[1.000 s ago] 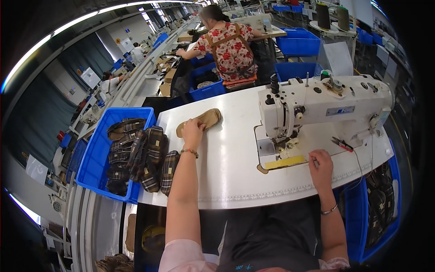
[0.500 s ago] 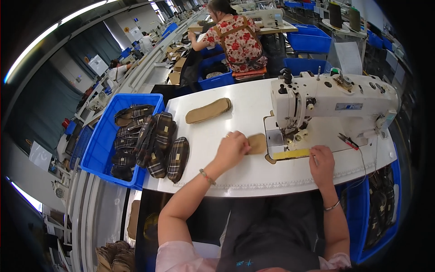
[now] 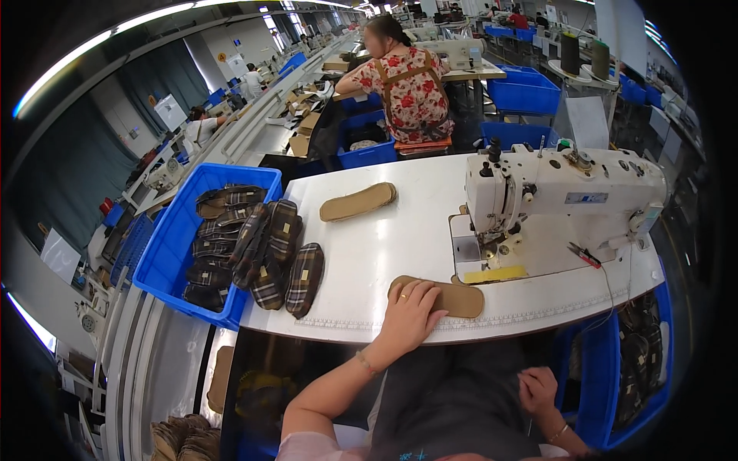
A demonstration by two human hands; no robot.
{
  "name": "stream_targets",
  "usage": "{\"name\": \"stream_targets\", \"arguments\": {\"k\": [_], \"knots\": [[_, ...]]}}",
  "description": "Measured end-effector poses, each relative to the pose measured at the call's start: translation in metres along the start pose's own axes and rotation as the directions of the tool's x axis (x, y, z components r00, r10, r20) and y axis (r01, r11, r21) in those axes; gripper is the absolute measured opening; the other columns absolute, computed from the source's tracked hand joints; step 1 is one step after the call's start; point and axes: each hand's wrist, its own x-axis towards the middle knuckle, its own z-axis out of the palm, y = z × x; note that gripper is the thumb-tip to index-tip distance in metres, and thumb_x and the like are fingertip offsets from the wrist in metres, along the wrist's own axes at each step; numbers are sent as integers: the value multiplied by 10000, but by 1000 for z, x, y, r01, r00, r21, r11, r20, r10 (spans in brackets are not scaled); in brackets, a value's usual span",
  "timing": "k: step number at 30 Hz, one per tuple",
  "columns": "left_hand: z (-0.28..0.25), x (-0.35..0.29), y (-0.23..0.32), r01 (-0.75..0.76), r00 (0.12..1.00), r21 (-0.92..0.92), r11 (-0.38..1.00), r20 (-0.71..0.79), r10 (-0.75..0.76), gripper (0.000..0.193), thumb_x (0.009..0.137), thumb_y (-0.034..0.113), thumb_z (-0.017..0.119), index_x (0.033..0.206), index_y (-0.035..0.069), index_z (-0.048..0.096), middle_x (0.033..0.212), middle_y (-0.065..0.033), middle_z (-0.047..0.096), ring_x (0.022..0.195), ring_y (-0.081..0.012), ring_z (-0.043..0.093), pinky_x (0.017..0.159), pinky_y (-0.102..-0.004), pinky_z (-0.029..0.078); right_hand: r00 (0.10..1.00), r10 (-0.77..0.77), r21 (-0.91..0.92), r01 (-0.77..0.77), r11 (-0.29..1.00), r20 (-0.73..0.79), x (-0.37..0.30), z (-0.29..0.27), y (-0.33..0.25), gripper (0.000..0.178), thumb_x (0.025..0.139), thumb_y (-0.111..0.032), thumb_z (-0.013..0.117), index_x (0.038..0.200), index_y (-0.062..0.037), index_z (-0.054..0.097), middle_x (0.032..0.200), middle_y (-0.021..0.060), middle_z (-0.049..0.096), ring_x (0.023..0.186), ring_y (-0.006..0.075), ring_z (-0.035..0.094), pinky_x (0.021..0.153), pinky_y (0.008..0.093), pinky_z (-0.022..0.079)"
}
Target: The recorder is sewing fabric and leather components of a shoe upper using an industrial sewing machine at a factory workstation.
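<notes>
A tan insole (image 3: pixel 463 300) lies near the table's front edge, just before the sewing machine (image 3: pixel 569 192). My left hand (image 3: pixel 411 311) grips its left end from above, fingers across the top and thumb by the near edge. Below the table edge, over my lap, my right hand (image 3: pixel 538 390) is curled up; whether anything small is in its fingers is hidden. A yellow strip (image 3: pixel 496 273) sits on the machine bed, in front of the needle area. Further back on the table rests a small stack of tan insoles (image 3: pixel 358 202).
At the left, a blue bin (image 3: pixel 165 253) holds several plaid slipper pieces (image 3: pixel 305 280), some spilling onto the table. Red-handled snips (image 3: pixel 586 255) lie by the machine. Another blue bin (image 3: pixel 602 376) stands low at the right. A person (image 3: pixel 415 84) sits at a table ahead.
The insole has come away from the machine toward the front edge, with my left hand on it. My right hand has dropped from the yellow strip to my lap.
</notes>
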Motion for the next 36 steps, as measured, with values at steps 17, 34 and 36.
{"name": "stream_targets", "arguments": {"k": [17,34,36], "knots": [[3,-1,-11,46,999,-88,995,-4,-47,442,834,240,745,1209,39,628,1258,-131,609,1190,-335,541,1058,-471,374,431,849,-178,-902,393,-306,-287,-9,-87,113,819,-56,640,920,-5,643,891,199,620,792,352,627,692,402,490],[6,-3,-10,113,993,-114,987,28,-111,439,829,228,731,1209,35,628,1301,-129,586,1255,-326,505,1129,-496,295,260,930,-107,-965,240,-261,-299,8,-128,162,856,-115,605,966,1,636,909,204,622,812,354,632,715,402,497],[7,-1,-9,118,993,-115,986,31,-115,438,829,227,731,1208,33,629,1300,-131,587,1255,-327,505,1129,-496,294,260,937,-105,-965,242,-231,-296,5,-122,169,860,-121,601,971,2,635,911,204,623,814,354,633,718,402,497]]}}
